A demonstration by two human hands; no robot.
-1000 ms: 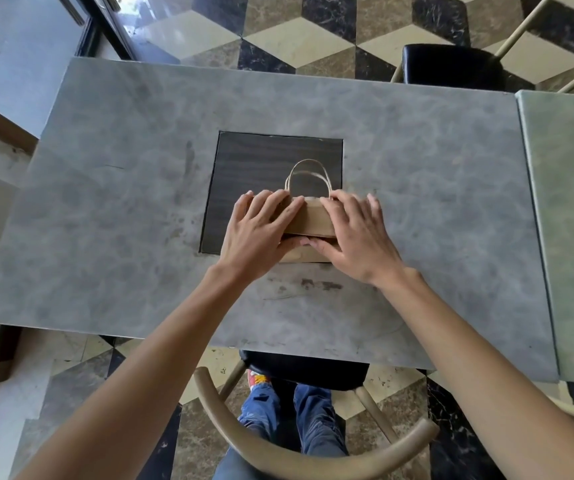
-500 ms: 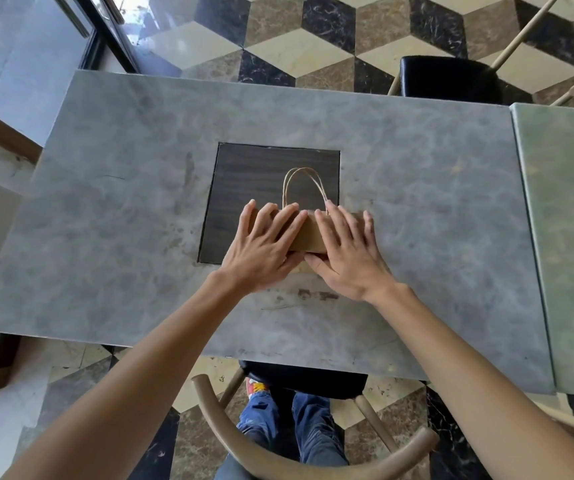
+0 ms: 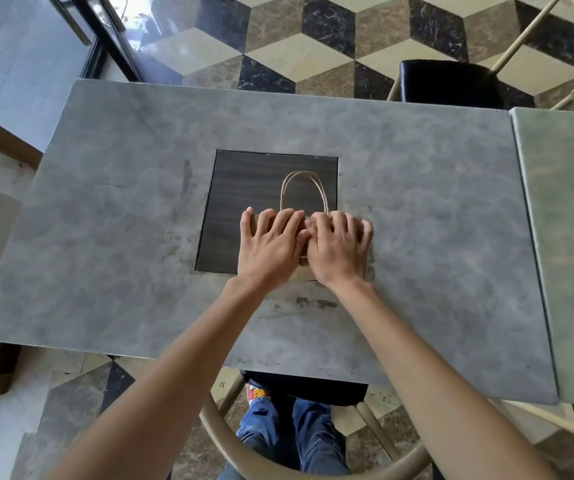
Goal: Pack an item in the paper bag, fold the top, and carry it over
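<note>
A brown paper bag (image 3: 304, 270) lies flat on the grey table (image 3: 417, 202), half over a dark square inset panel (image 3: 244, 188). Its twine handles (image 3: 302, 173) stick out in a loop on the far side. My left hand (image 3: 268, 247) and my right hand (image 3: 339, 251) lie side by side on top of the bag, thumbs touching. Their fingers are spread and curl over its far edge. The hands cover nearly all of the bag, so the folded top is hidden. No packed item is visible.
A second grey table (image 3: 569, 237) butts against the right edge. A black-seated chair (image 3: 448, 83) stands at the far side. A curved wooden chair back (image 3: 278, 467) is under my arms, at the near edge. A patterned tile floor surrounds the tables.
Both hands have slid forward and closer together over the bag. The brown folded strip that showed between them is now covered. The bag itself has stayed where it was.
</note>
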